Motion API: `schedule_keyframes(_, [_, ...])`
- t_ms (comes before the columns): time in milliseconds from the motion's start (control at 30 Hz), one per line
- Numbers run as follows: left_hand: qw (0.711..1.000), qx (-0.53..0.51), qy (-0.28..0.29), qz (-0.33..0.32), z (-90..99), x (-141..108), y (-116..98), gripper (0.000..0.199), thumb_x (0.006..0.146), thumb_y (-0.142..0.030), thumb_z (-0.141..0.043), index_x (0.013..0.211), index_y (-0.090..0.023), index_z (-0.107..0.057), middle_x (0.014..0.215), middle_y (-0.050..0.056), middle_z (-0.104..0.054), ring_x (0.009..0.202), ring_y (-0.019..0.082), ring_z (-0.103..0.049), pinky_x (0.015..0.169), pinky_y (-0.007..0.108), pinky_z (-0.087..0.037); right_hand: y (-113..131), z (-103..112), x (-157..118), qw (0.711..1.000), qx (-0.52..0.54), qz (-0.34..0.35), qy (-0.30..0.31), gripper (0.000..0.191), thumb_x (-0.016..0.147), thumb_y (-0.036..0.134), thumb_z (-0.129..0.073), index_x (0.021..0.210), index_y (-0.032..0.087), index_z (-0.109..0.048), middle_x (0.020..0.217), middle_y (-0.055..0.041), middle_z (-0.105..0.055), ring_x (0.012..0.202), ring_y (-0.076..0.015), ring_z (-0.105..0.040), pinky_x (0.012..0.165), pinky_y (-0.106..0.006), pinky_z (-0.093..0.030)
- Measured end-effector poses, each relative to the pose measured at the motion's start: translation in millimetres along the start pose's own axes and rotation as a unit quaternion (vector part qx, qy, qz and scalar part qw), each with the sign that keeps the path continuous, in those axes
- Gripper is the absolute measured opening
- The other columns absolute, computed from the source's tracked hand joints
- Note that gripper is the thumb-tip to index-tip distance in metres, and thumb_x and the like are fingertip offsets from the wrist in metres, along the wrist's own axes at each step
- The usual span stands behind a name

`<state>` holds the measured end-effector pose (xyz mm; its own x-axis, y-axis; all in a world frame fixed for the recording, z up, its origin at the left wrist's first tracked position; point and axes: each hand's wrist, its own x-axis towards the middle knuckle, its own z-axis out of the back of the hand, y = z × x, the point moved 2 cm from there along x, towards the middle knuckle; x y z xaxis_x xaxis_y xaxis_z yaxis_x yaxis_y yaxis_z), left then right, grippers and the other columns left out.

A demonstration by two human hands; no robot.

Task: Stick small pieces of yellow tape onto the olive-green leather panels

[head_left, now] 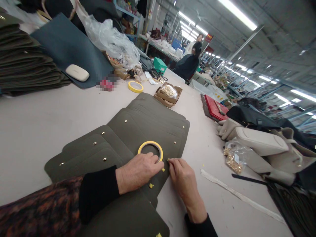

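My left hand is closed on a roll of yellow tape, which it holds over the dark olive panels. Close to its right, my right hand pinches a tiny yellow piece of tape between thumb and fingertips. The flat panels overlap on the table and carry several small gold studs. A small yellow scrap sticks to the panel below my left hand, and another lies between the two hands.
A second yellow tape roll and an open cardboard box of gold hardware stand further back. Stacked olive panels rise at the left. Cream bags, a bag of gold parts and a white strip lie right. Two people are behind.
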<state>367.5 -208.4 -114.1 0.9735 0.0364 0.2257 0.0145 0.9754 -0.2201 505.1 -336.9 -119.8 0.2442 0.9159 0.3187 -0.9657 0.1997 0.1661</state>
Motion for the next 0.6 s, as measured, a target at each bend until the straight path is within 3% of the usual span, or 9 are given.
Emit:
schedule_keyframes(67, [1.000, 0.001, -0.013, 0.010, 2.2, 2, 6, 0.009, 0.089, -0.010, -0.050, 0.089, -0.019, -0.052, 0.086, 0.003, -0.057, 0.075, 0.020, -0.051, 0.062, 0.030, -0.045, 1, -5, 5, 0.999, -0.017, -0.032, 0.009, 0.021, 0.090, 0.012, -0.045, 0.092, 0.015, -0.066, 0.081, -0.0078, -0.068, 0.075, -0.0188, -0.064, 0.071, -0.030, -0.050])
schedule_keyframes(200, [0.998, 0.013, -0.044, 0.035, 7.0, 7, 21, 0.008, 0.091, -0.013, -0.048, 0.089, -0.018, -0.054, 0.087, 0.004, -0.058, 0.081, 0.020, -0.051, 0.067, 0.030, -0.045, 0, -11, 16, 0.985, 0.030, -0.165, 0.034, 0.018, 0.086, 0.017, -0.052, 0.084, 0.017, -0.070, 0.077, -0.0062, -0.072, 0.069, -0.0182, -0.067, 0.066, -0.027, -0.049])
schedule_keyframes(333, [0.997, 0.017, -0.061, 0.042, 8.8, 8, 26, 0.011, 0.092, -0.015, -0.047, 0.089, -0.017, -0.056, 0.086, 0.004, -0.059, 0.081, 0.019, -0.052, 0.069, 0.030, -0.045, 3, -7, 21, 0.964, 0.053, -0.259, 0.021, 0.017, 0.078, 0.018, -0.055, 0.075, 0.020, -0.071, 0.071, -0.0042, -0.073, 0.065, -0.0191, -0.068, 0.061, -0.026, -0.046])
schedule_keyframes(500, [0.990, -0.040, -0.131, 0.019, 14.4, 4, 24, 0.018, 0.095, -0.016, -0.041, 0.093, -0.018, -0.059, 0.082, 0.002, -0.060, 0.080, 0.015, -0.056, 0.072, 0.026, -0.046, 10, 6, 12, 0.959, 0.142, -0.217, 0.113, 0.022, 0.077, 0.017, -0.052, 0.062, 0.020, -0.069, 0.058, -0.0002, -0.068, 0.055, -0.0161, -0.063, 0.052, -0.023, -0.042])
schedule_keyframes(533, [0.988, -0.063, -0.141, 0.016, 15.6, 3, 23, 0.019, 0.096, -0.018, -0.041, 0.096, -0.018, -0.060, 0.082, 0.002, -0.061, 0.079, 0.014, -0.058, 0.072, 0.024, -0.047, 11, 9, 10, 0.959, 0.162, -0.204, 0.114, 0.023, 0.078, 0.018, -0.052, 0.062, 0.020, -0.069, 0.059, -0.0002, -0.068, 0.055, -0.0157, -0.063, 0.052, -0.023, -0.042])
schedule_keyframes(600, [0.982, -0.109, -0.155, 0.015, 17.4, 2, 22, 0.020, 0.097, -0.021, -0.040, 0.102, -0.019, -0.060, 0.083, 0.001, -0.064, 0.078, 0.012, -0.061, 0.072, 0.022, -0.049, 14, 17, 7, 0.960, 0.197, -0.190, 0.061, 0.022, 0.082, 0.020, -0.052, 0.071, 0.019, -0.071, 0.066, -0.0014, -0.070, 0.060, -0.0157, -0.064, 0.055, -0.024, -0.046])
